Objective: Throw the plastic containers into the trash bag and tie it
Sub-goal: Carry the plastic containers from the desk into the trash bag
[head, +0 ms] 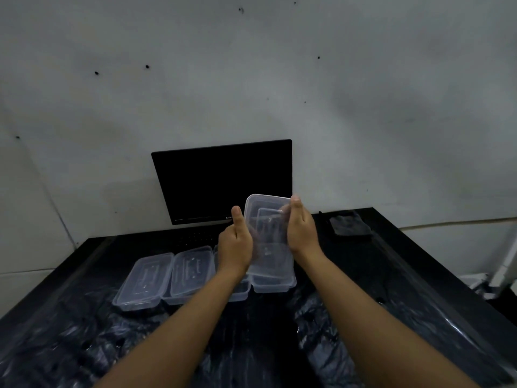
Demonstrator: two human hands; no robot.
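Observation:
I hold a clear plastic container [268, 233] tilted up above the table, gripped from both sides. My left hand [235, 245] grips its left edge with the thumb raised; my right hand [300, 228] grips its right edge near the top corner. Below it, several more clear lidded containers lie in a row on the table: one at the left [144, 280], one beside it [190, 273], one partly hidden behind my left forearm [240, 292], and one under the held container [272, 285]. A crumpled black trash bag [195, 340] is spread across the near part of the table.
A dark monitor [223, 180] leans against the grey wall behind the containers, with a dark keyboard [195, 238] in front of it. A dark cloth [349, 225] lies at the table's back right. The black table edge [436, 253] drops off at the right.

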